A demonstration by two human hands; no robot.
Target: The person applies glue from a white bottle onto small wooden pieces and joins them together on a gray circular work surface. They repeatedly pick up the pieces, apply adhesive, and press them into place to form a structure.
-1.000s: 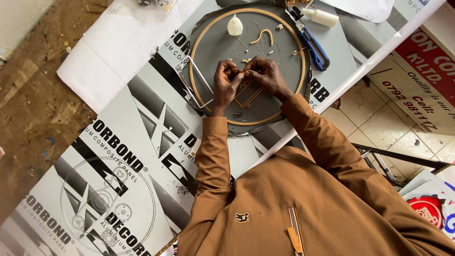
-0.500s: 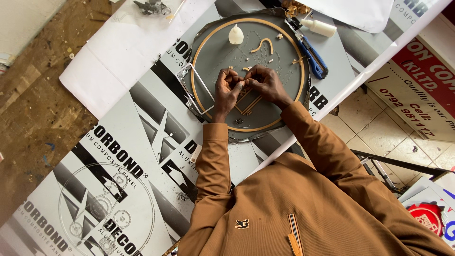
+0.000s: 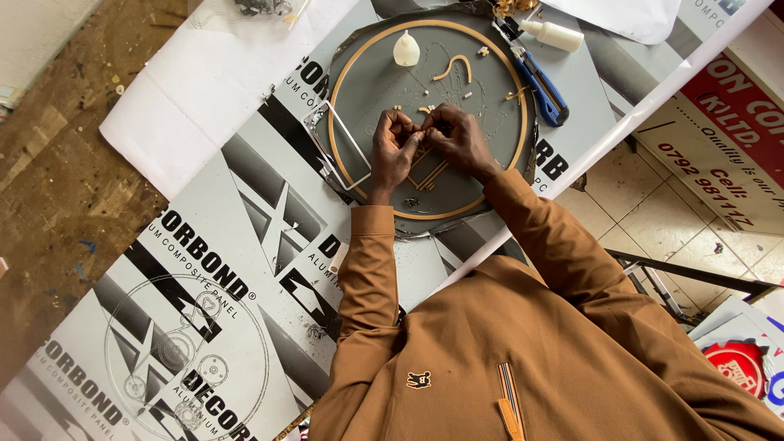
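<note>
A round grey disc (image 3: 371, 90) with a thin tan ring near its rim lies on a printed grey and white panel (image 3: 204, 269). My left hand (image 3: 394, 149) and my right hand (image 3: 457, 139) meet over the disc's middle, fingertips pinched together on a small tan strip piece (image 3: 421, 131). Tan line shapes (image 3: 429, 171) are stuck to the disc just under my hands. A curved tan strip (image 3: 454, 67) and several small tan offcuts lie on the far part of the disc.
A small white bulb-shaped cap (image 3: 406, 49) stands on the disc's far side. Blue-handled pliers (image 3: 539, 82) and a white glue bottle (image 3: 555, 34) lie at the far right. A white sheet (image 3: 188, 90) lies to the left, a clear rectangular frame (image 3: 331, 147) at the disc's left edge.
Both hands stay together over the disc's middle, fingers shifting slightly on the small piece. The view has drifted a little; nothing else moved.
</note>
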